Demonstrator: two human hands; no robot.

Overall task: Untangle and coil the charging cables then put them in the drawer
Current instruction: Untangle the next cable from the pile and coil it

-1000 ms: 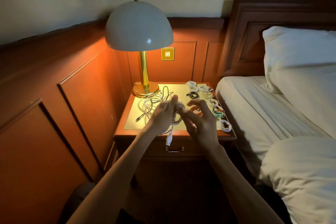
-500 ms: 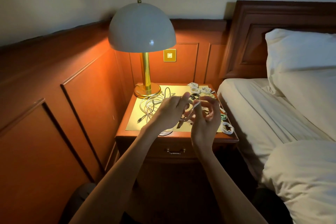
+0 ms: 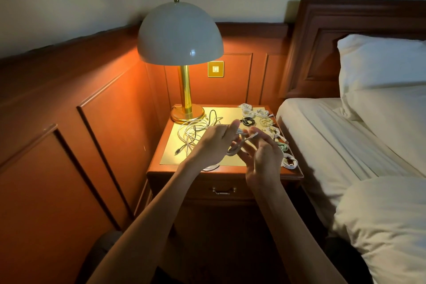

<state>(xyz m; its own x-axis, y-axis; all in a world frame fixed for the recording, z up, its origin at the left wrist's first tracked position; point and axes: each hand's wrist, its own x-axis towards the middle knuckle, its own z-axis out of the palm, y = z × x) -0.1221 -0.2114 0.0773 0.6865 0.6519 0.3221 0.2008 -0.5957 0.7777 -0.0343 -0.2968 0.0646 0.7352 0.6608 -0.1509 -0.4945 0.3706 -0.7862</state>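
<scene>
Cable end (image 3: 253,135), dangling earlier, sat pinched in the right hand (image 3: 264,157); left hand (image 3: 215,143) gripped its coil (image 3: 231,152). Bundles (image 3: 273,132) lined the right edge of the nightstand (image 3: 159,162).

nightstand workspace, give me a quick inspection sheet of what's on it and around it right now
surface: nightstand with a gold mat on top; drawer below is shut
job's things: loose tangle of white cables on the mat's left; coiled cables along the right edge, including a black coil and a green coil
clutter: lamp lit, at the back left corner
hands: left hand grips a partly wound white cable; right hand pinches its free end
cables: nothing seen beyond the job's own
surroundings: wall switch behind, bed with pillow to the right
</scene>
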